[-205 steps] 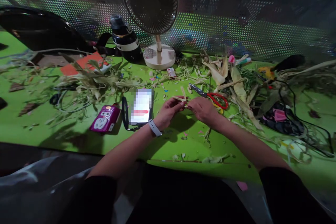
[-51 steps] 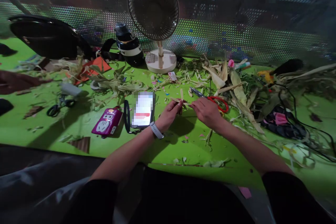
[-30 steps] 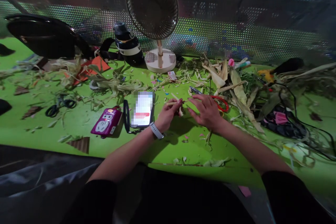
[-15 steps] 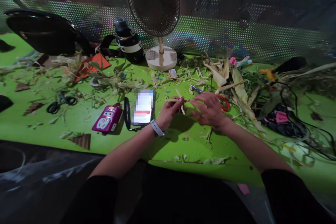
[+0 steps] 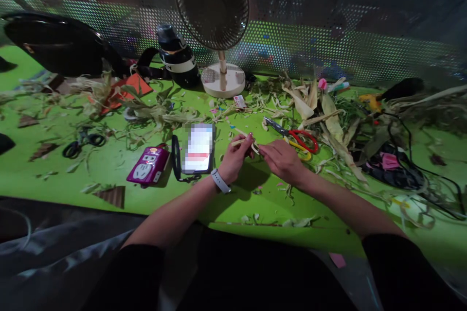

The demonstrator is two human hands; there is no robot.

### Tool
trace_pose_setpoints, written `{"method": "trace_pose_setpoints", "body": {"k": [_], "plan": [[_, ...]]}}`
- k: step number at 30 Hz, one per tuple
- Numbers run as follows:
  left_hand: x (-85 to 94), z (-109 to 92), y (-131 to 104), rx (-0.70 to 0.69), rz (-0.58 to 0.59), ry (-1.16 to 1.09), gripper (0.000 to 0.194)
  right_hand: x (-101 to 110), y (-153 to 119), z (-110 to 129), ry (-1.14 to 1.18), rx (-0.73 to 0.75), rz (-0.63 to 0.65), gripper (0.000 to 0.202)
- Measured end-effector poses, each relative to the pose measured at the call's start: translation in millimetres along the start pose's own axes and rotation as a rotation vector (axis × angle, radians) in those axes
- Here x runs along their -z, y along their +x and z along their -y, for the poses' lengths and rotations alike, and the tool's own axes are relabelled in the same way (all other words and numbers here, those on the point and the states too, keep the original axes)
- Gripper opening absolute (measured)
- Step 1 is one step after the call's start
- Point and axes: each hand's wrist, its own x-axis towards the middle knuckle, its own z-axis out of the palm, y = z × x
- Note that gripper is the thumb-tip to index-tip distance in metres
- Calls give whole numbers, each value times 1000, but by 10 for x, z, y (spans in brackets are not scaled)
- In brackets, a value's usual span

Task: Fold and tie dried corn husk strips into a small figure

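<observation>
Above the green table (image 5: 226,209), my left hand (image 5: 235,156) pinches a folded pale strip of husk (image 5: 239,142) between thumb and fingers. My right hand (image 5: 281,159) is closed close beside it, its fingertips at the strip's right end; whether they grip it is too small to tell. Just beyond my right hand lie scissors (image 5: 304,141) with red and yellow handles, their blades pointing to the back left. A phone (image 5: 199,148) with a lit screen rests left of my left hand.
A purple socket adapter (image 5: 149,166) and black scissors (image 5: 83,144) lie on the left. A fan (image 5: 223,80) and a dark bottle (image 5: 180,63) stand at the back. Dry husks (image 5: 332,114) and black cables (image 5: 408,131) spread over the right side.
My right hand has moved slightly left and closed its spread fingers beside the strip. The red and yellow scissors handles are more exposed. The view has shifted slightly.
</observation>
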Motion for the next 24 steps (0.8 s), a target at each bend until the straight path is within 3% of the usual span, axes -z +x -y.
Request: {"method": "trace_pose_setpoints", "body": {"k": [4, 13, 19, 24], "plan": [[11, 6, 4, -12, 29, 19, 32, 0, 3, -29, 1, -37, -41, 25], [34, -5, 17, 39, -16, 60, 28, 3, 33, -38, -78, 6, -75, 18], [25, -4, 12, 24, 15, 40, 29, 21, 42, -51, -95, 54, -100, 18], [32, -16, 27, 27, -22, -1, 32, 44, 55, -77, -70, -26, -115, 20]]}}
